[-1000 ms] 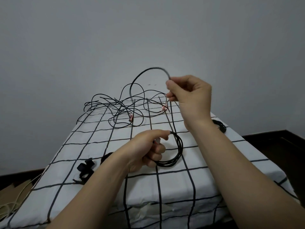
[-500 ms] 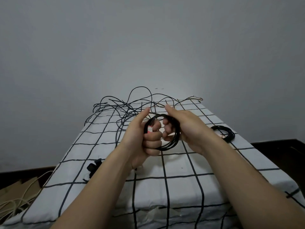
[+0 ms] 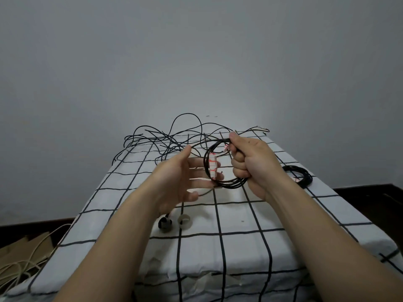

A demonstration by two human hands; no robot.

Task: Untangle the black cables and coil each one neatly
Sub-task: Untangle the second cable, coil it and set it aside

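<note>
My right hand (image 3: 250, 164) grips a round coil of black cable (image 3: 226, 184) held upright above the table, fingers curled round its right side. A white tag with red marks (image 3: 212, 168) sits on the coil's left side. My left hand (image 3: 181, 182) is beside the coil with its fingers spread and straight, tips close to the tag, gripping nothing. Behind lies a tangle of loose black cables (image 3: 165, 138) at the table's far end. A finished black coil (image 3: 299, 175) rests on the table at the right.
The table (image 3: 218, 247) wears a white cloth with a black grid. A black strap (image 3: 164, 223) and a small pale ring (image 3: 185, 222) lie near my left wrist. Cardboard and pale cords (image 3: 21, 258) lie on the floor at left. A grey wall stands behind.
My left hand has let go of the coil and opened its fingers. My right hand now holds the coil alone, slightly to the right. The last cable loop was gathered in before that.
</note>
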